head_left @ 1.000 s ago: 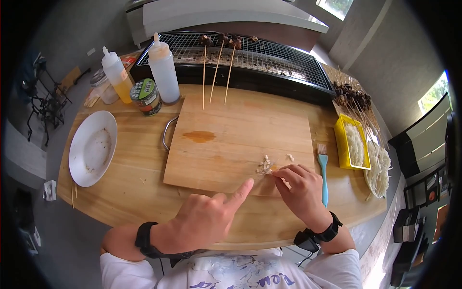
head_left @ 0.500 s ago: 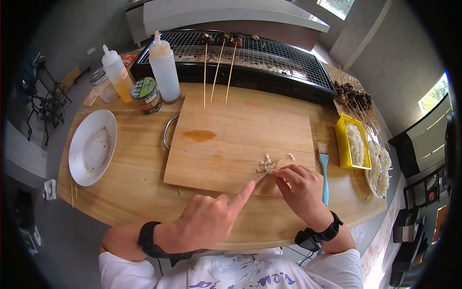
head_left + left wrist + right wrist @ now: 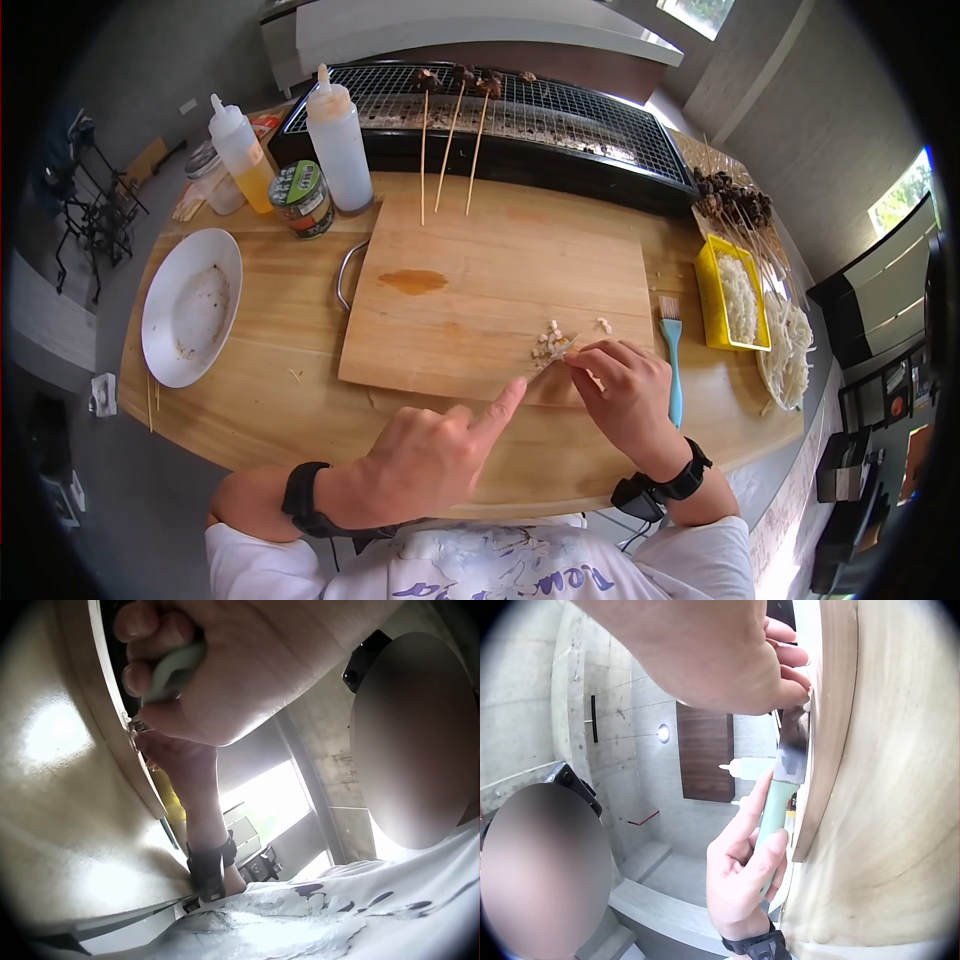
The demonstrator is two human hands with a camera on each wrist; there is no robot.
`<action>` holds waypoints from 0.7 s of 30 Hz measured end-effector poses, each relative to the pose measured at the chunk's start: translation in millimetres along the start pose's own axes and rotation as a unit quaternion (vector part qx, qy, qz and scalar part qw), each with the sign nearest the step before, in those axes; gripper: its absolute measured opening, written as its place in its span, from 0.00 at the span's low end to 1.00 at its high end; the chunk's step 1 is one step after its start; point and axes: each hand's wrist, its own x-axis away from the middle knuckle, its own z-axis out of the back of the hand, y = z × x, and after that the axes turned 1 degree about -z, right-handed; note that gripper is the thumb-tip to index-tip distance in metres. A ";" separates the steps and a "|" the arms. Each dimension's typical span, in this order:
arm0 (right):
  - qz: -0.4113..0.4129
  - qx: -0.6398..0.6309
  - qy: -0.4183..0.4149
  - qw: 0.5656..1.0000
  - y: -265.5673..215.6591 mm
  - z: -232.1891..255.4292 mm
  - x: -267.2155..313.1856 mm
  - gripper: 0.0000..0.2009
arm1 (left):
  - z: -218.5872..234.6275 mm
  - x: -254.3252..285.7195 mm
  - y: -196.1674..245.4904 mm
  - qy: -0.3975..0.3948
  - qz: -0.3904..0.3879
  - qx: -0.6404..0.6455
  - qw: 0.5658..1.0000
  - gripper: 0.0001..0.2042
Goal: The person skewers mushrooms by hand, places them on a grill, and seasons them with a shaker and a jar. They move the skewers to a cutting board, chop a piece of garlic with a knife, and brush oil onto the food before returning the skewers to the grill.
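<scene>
My left hand (image 3: 425,455) grips a knife by its pale green handle (image 3: 778,810), index finger stretched along the top. The knife's metal blade (image 3: 792,750) points towards my right hand and lies low at the cutting board (image 3: 500,270). With bent fingers, my right hand (image 3: 630,390) pinches a small piece of garlic at the board's near right part; the fingers mostly hide it. Right by those fingertips lies a little heap of chopped pale garlic (image 3: 550,340). A few more bits (image 3: 604,325) sit just behind.
A blue brush (image 3: 672,365) lies right of the board, near a yellow basket (image 3: 708,290) of white shreds. Behind stands a grill (image 3: 570,120) with three skewers (image 3: 445,150). Squeeze bottles (image 3: 340,150), a can (image 3: 302,205) and a white plate (image 3: 200,300) are at left.
The knife blade has tilted and shifted slightly beside the right fingertips. Both hands stay almost in place, and the garlic heap looks much the same.
</scene>
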 end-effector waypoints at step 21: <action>-0.009 -0.004 -0.010 1.000 -4.5 3.4 -2.2 0.05 | -4.1 0.2 2.0 -0.013 -0.004 -0.050 0.999 0.34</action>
